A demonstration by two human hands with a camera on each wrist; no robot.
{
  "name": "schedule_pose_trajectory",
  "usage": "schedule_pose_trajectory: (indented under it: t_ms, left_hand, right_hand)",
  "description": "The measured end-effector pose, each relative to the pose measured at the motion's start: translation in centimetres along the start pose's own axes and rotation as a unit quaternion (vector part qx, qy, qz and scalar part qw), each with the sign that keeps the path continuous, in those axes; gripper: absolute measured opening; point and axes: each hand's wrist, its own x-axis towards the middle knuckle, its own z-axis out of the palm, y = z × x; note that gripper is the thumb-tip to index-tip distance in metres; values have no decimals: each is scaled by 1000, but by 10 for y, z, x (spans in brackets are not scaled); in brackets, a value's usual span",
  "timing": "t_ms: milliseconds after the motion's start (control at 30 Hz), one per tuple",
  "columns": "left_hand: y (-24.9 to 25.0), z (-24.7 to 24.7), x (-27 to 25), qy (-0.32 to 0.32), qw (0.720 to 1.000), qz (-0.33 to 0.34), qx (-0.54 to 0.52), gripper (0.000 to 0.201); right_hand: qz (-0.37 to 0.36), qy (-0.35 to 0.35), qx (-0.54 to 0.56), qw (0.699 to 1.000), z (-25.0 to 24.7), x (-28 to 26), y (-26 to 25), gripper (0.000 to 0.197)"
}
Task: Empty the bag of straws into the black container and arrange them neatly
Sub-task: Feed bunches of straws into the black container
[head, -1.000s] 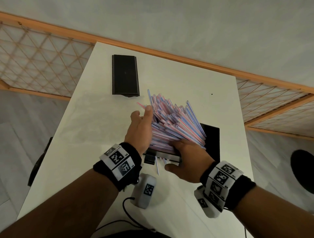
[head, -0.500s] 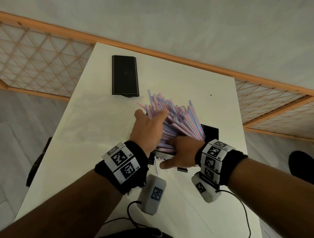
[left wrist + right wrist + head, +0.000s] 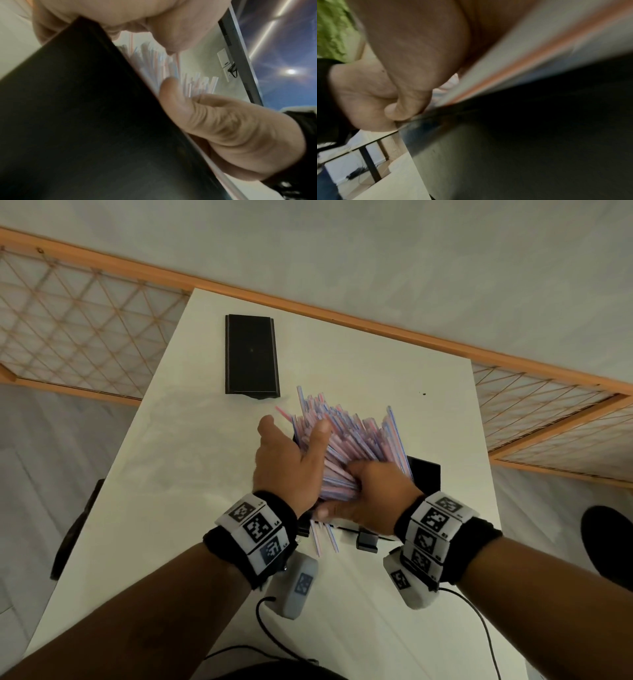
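Note:
A thick bundle of pink, blue and white straws (image 3: 352, 443) stands slanted in the black container (image 3: 426, 475) at the middle of the white table. My left hand (image 3: 291, 460) wraps the bundle from the left, thumb laid over the top of the straws. My right hand (image 3: 370, 494) grips the lower end of the bundle at the container's near rim. In the left wrist view the container wall (image 3: 77, 121) fills the frame, with straws (image 3: 154, 67) fanned beyond it. The right wrist view is blurred, showing one straw (image 3: 522, 59) close up. No bag is in view.
A flat black lid (image 3: 251, 356) lies at the far left of the table (image 3: 376, 361). Two loose straws (image 3: 318, 537) and a small black piece (image 3: 366, 539) lie on the table just before the container. Cables trail near the front edge.
Both hands have closed in on the straw bundle. The left thumb moved from the bundle's side onto its top, and the right hand slid forward, squeezing the straws into a tighter bunch.

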Motion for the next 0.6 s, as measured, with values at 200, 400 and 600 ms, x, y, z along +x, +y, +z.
schedule_pose_trajectory:
  t_ms: [200, 400, 600]
  left_hand:
    - [-2, -4, 7, -14, 993, -38, -107, 74]
    - [-9, 2, 7, -19, 993, -18, -111, 66]
    - [-16, 2, 5, -4, 995, 18, -102, 66]
  right_hand:
    - [-97, 145, -15, 985, 8, -29, 23, 60]
    - [-36, 15, -76, 996, 29, -28, 38, 46]
    - [-1, -19, -138, 990, 41, -17, 25, 53]
